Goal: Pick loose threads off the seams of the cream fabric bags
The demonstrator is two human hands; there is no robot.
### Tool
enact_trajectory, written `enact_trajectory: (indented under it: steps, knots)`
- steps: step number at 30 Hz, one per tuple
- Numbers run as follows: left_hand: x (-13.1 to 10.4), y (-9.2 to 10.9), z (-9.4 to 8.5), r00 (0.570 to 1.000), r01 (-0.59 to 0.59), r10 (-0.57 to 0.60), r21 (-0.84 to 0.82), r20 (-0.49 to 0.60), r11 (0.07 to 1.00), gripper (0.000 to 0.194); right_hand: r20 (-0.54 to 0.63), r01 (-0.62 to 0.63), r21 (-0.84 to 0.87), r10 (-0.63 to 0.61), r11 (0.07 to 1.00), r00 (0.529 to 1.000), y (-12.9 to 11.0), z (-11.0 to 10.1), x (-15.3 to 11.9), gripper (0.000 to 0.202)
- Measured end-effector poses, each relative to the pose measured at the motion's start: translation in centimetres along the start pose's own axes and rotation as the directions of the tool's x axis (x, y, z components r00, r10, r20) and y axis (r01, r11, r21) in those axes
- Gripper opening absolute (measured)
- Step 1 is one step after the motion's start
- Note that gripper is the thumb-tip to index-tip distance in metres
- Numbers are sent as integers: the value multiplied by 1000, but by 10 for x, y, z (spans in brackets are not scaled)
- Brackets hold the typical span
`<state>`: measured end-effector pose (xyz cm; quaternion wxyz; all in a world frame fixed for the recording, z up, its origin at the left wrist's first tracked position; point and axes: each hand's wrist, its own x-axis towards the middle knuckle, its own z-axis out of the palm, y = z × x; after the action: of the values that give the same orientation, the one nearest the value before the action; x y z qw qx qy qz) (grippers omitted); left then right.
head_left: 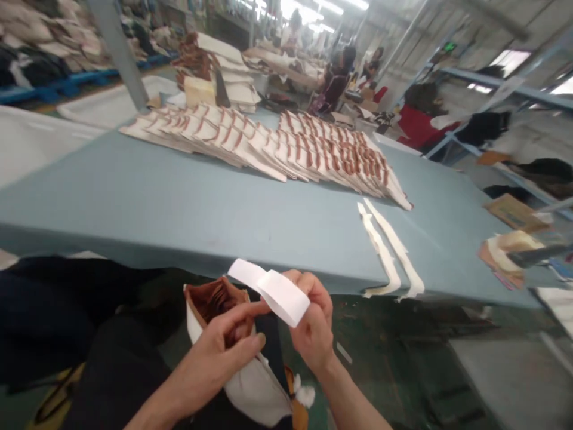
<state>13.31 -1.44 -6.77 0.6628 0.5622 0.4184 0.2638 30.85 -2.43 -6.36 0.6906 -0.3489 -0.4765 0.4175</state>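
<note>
My right hand (313, 319) pinches a white paper-like strip (284, 295), which curls over in a loop above its fingers and reaches toward the table edge. Beside it my left hand (228, 352) has its thumb and index finger apart, the index fingertip at the strip's lower left side. Its other fingers curl at the mouth of a white pouch with a brown lining (259, 388), which rests over my lap; whether they grip the pouch is hidden.
A blue-grey table (201, 209) stretches across in front. Overlapping white pieces with brown edges (250, 143) lie along its far side. Two long off-white strips (394, 251) hang near the front edge. People work farther back.
</note>
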Motion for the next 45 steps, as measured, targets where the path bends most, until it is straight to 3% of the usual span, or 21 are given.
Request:
enact_trajectory:
  steps: [4, 9, 12, 16, 20, 22, 25, 27, 29, 32, 37, 42, 45]
  knots:
    - [-20, -11, -13, 1000, 18, -16, -347, 10, 938, 63, 250, -5, -42, 15, 999, 968, -6, 13, -18, 27]
    - [-39, -24, -30, 994, 89, -105, -496, -6, 864, 59, 412, 58, -201, 31, 978, 911, -13, 12, -26, 27]
    - [-43, -19, -33, 984, 15, -91, -441, -152, 897, 51, 484, 87, -247, 45, 965, 874, -15, 18, -27, 26]
    - [-48, -5, -39, 950, -125, 76, -145, -302, 981, 33, 547, 107, -263, 57, 959, 835, -13, 30, -30, 25]
    - [-59, 3, -53, 912, -173, 184, 63, -366, 983, 31, 577, 80, -294, 111, 952, 809, -9, 34, -38, 27]
    - [-65, 4, -59, 910, -165, 185, 85, -372, 983, 32, 573, 87, -410, 182, 908, 799, -7, 29, -40, 29]
    - [-73, 3, -64, 922, -165, 198, 124, -332, 978, 33, 415, 23, -637, 317, 771, 853, -3, 21, -36, 28]
    - [-76, 3, -65, 928, -174, 222, 179, -301, 968, 33, 303, -47, -671, 331, 740, 894, -2, 21, -30, 26]
    - [-78, 2, -64, 928, -190, 251, 232, -274, 954, 32, 293, -53, -637, 305, 769, 906, -3, 30, -24, 29]
    - [-80, 1, -63, 924, -223, 294, 281, -244, 934, 30, 364, -41, -580, 304, 813, 880, -6, 56, -19, 33]
    - [-80, -1, -63, 920, -279, 346, 309, -187, 909, 30, 394, -52, -464, 259, 884, 882, -2, 92, -25, 15]
    - [-79, -3, -60, 915, -263, 345, 336, -212, 904, 42, 347, -112, -408, 267, 906, 899, 3, 103, -32, 4]
    - [-79, -1, -57, 911, -285, 358, 318, -203, 904, 34, 373, 12, -387, 145, 922, 916, 3, 100, -30, 7]
